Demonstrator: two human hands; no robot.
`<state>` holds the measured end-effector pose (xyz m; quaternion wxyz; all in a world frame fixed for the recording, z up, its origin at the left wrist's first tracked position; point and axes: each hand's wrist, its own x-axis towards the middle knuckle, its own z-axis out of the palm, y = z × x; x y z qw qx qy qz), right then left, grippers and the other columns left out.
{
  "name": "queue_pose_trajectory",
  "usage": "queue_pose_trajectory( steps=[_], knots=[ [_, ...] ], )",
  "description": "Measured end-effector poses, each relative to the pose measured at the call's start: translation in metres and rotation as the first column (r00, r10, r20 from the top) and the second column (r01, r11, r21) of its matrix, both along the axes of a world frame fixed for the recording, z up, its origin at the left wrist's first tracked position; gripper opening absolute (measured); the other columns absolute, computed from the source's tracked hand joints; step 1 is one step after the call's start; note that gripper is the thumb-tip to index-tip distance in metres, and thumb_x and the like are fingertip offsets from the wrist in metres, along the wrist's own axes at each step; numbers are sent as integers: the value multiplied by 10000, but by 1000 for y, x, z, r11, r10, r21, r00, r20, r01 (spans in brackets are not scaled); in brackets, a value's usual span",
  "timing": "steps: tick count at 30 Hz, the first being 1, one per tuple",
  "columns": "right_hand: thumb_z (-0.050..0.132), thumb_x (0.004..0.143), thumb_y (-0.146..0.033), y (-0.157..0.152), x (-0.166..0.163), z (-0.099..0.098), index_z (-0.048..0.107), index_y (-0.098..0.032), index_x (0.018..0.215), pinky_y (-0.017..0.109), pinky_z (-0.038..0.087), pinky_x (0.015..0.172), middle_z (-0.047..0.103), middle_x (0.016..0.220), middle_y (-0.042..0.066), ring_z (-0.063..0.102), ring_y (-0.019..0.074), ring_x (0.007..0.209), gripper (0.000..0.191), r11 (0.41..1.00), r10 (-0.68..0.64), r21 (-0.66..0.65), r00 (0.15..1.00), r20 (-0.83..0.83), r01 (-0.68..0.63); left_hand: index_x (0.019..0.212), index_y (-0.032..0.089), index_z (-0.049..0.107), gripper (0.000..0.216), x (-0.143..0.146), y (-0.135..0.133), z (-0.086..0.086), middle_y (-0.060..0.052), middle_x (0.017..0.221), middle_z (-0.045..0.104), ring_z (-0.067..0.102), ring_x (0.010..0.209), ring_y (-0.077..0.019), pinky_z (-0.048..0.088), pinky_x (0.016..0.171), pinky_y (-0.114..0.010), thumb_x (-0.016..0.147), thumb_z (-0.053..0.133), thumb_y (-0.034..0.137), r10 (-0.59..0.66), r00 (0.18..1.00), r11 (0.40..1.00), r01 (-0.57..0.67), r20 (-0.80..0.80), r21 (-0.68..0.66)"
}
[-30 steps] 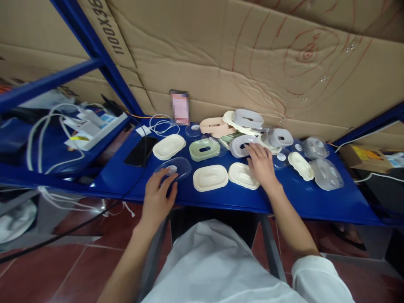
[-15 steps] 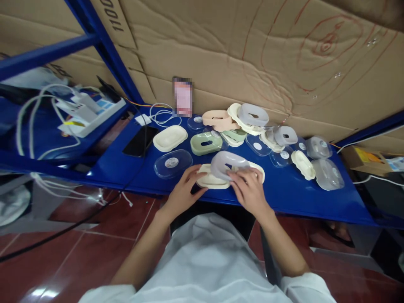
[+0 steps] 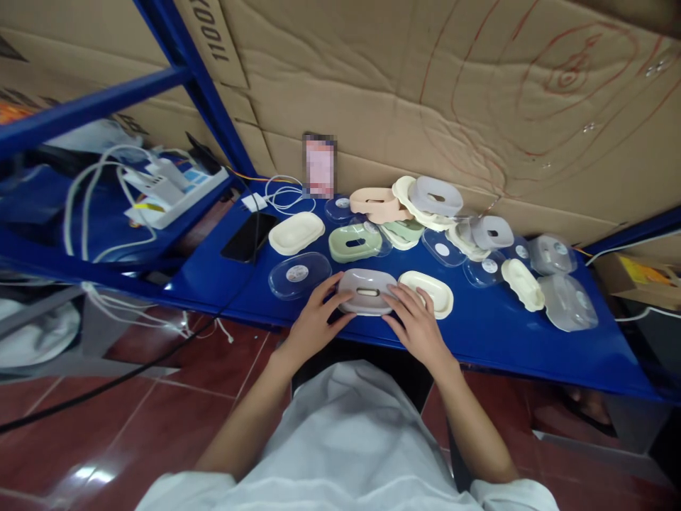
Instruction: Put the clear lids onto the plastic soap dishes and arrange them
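Note:
A grey slotted oval piece lies on top of a cream tray at the near edge of the blue shelf. My left hand grips its left end and my right hand grips its right end, fingers curled on the rim. A clear oval lid lies just left of my left hand. A second cream tray sits beside my right hand. A green slotted piece lies just behind.
Further back lies a pile of cream, pink, grey and clear oval parts. A black phone and white cable lie at the left. A power strip sits on the left shelf. Cardboard backs the shelf.
My right hand carried the grey piece from the back pile forward. Both hands have lowered it onto the near cream tray. My left hand left the clear lid.

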<state>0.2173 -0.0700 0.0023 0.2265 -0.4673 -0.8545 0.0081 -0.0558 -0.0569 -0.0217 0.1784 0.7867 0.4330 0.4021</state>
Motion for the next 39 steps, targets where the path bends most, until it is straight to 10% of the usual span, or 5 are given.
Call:
queue_pose_trajectory(
  steps=[11,24,31,39],
  knots=[
    [487,1116,-319,7,5,2,622,-328,1498,549,365,1258,589,1592,66,487,273,1529,406,999,24,-29,999,-42,-26,1260,260,687,258,3,1,1,-131,1579,493,555,1465,-311,553,1182,-530,1012,700,331,14,999,1000,-14,-30,3],
    [621,1004,-639,127,-34,18,566,-234,1549,561,591,998,573,1570,179,700,397,1230,682,939,-320,-160,944,-77,305,1235,257,699,231,0,-1,7,-132,1554,519,586,1420,-297,541,1188,-531,1013,691,320,-4,1000,999,3,-12,-35],
    [576,1045,-585,128,-9,11,734,-249,1323,434,582,1041,756,1318,101,730,278,1172,463,962,-257,-180,898,-358,204,1236,265,697,233,0,-2,8,-119,1542,529,575,1434,-294,524,1208,-508,1016,684,338,9,1000,999,-9,-4,-48],
    [673,984,-612,127,-20,13,566,-272,1536,537,562,1085,611,1547,126,640,357,1354,657,956,-266,-197,930,-253,219,1233,264,697,231,0,-2,8,-120,1539,532,561,1452,-298,513,1216,-513,1016,684,342,1,1000,999,-1,2,-52]
  ],
)
